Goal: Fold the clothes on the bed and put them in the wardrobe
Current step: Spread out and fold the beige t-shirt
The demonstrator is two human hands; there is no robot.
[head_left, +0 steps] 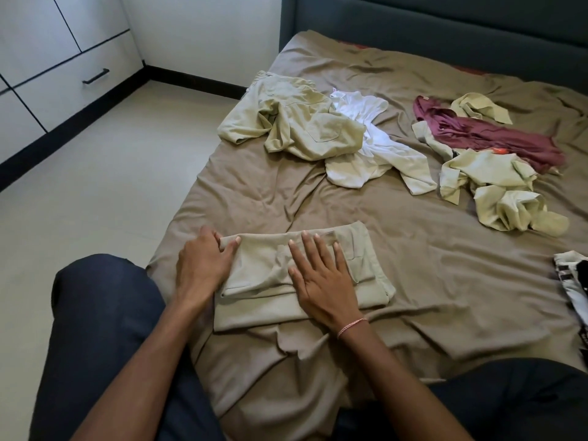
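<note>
1. My right hand (321, 281) lies flat on the folded garment (254, 275), fingers spread.
2. My left hand (203, 265) pinches its far left corner.
3. The garment sits on the bed (445, 281), close to me.
4. Farther off lie a khaki shirt (302, 125), a white top (375, 148) and a maroon top (496, 135), all unfolded.
5. The wardrobe (47, 58) stands far left.

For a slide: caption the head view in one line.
Left hand pinches the folded khaki garment; right hand presses it flat on the bed.
</note>
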